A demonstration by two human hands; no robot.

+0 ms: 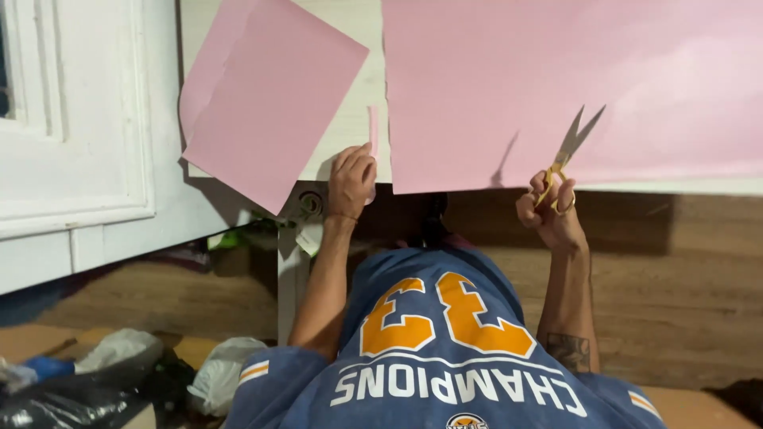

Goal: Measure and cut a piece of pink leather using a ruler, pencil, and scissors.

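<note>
Pink paper sheet [572, 87] lies flat on the table [354, 119], its near edge overhanging. Thin and limp, it likely tears easily; support it near an edge. Left hand [351, 179] pinches a pink strip [372, 131]. Right hand [551, 213] grips open scissors [571, 147] above the sheet.

Single view only: a head-worn camera looking steeply down the wearer's own chest, so the blue jersey with orange numerals [433, 349] fills the bottom of frame, inverted, and both forearms run up and away from the lens. It faces forward toward the near edge of the white tabletop [350, 119], which crosses the upper third with large pink paper sheets [556, 87] on it; the brown wooden floor [675, 294] lies below and a white panelled door [71, 135] stands at left. Range is close, about arm's reach; there is no second view, so no overlap.
</note>
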